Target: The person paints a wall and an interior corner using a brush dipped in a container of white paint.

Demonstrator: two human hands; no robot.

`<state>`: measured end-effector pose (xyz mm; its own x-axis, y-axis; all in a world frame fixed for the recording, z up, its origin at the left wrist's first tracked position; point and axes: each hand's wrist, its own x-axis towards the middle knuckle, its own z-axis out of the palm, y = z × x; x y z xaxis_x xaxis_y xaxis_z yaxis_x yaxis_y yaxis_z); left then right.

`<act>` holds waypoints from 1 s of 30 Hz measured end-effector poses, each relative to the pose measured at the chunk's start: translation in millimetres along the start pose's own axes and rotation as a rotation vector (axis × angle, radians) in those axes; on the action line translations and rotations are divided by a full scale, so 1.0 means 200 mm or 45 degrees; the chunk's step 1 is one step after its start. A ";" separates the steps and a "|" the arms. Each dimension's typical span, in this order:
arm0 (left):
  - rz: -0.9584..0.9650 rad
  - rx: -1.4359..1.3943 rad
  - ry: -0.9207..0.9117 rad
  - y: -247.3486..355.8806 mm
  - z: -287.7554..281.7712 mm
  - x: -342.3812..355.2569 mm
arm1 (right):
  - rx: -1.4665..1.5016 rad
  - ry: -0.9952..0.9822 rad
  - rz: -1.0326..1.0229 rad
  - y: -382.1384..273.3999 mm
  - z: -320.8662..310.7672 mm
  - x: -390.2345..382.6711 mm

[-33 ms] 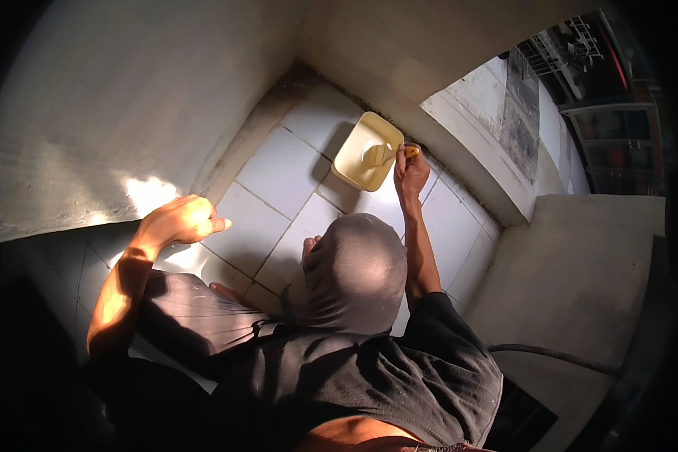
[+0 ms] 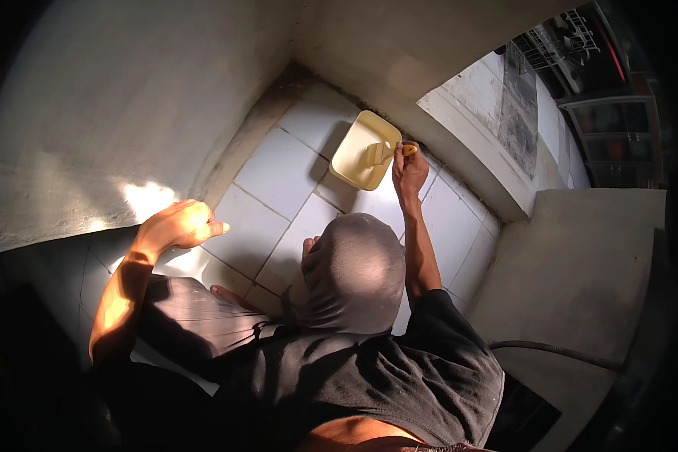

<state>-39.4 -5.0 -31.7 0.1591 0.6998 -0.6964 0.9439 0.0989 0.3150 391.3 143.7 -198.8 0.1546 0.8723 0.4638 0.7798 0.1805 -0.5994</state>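
Right hand [image 2: 411, 175] gripping brush [image 2: 375, 155] by handle, head sitting in or over tray [image 2: 345, 167], near floor's [image 2: 267, 173] far right edge. Left hand [image 2: 179, 224] hanging curled; can't tell if empty. Brush likely light, stiff-handled, soft-tipped; hold handle.

My pale-yellow, round-cornered plastic tub [image 2: 365, 124]: one plain colour. My flat brush-like tool [image 2: 379, 154]: yellow-orange handle [image 2: 409, 150], dull yellowish head [image 2: 374, 155]. Bluish-white, glazed floor tiles [image 2: 275, 173]: ruled into a grid by dark joint lines. My black cloth shirt [image 2: 444, 377]: plain. My greyish-brown cloth trousers [image 2: 354, 260]: plain. Grey, smooth wall [image 2: 135, 98]: mottled by bright sunlit blotches.
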 end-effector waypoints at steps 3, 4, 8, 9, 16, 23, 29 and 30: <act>0.004 0.012 0.001 0.00 -0.01 0.01 | 0.090 -0.026 0.011 -0.07 -0.05 0.02; -0.011 0.015 -0.042 0.02 -0.02 0.01 | 0.090 -0.065 0.001 -0.08 -0.07 0.02; -0.032 0.015 -0.069 0.10 -0.09 -0.01 | 0.028 -0.265 -0.120 -0.09 -0.10 0.13; -0.030 0.009 -0.078 0.12 -0.10 -0.03 | 0.012 -0.292 -0.229 -0.09 -0.10 0.15; -0.001 -0.001 -0.141 0.04 -0.06 0.02 | -0.194 -0.246 -0.599 -0.10 -0.07 0.21; 0.016 0.014 -0.123 0.04 -0.12 -0.02 | 0.049 -0.034 -0.247 -0.26 -0.08 0.06; 0.012 0.014 -0.163 0.06 -0.05 0.03 | 0.503 -0.113 0.337 -0.22 0.02 -0.07; 0.019 0.017 -0.173 0.06 -0.04 0.03 | 0.585 -0.101 0.421 -0.19 0.02 -0.10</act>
<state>-28.4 6.3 -27.0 0.2103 0.5990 -0.7726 0.9447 0.0789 0.3183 356.7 122.2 -187.9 0.2854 0.9443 0.1635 0.3509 0.0558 -0.9347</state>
